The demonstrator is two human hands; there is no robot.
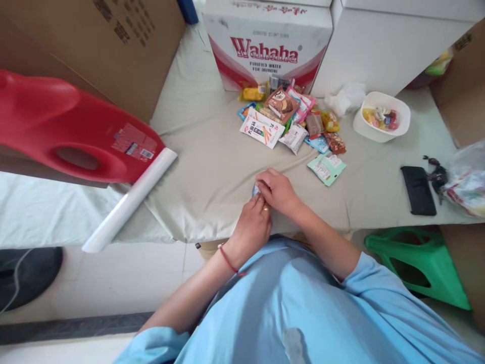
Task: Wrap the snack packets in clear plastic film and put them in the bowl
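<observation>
Gripping bluish packet (255, 190), mostly hidden | left hand (253, 220): fingers curled closed on packet | right hand (278, 191): fingers closed on it, touching left | packet: between hands, near front edge of table (204, 192) | snacks (281, 105): piled beyond, before box (265, 53)
</observation>
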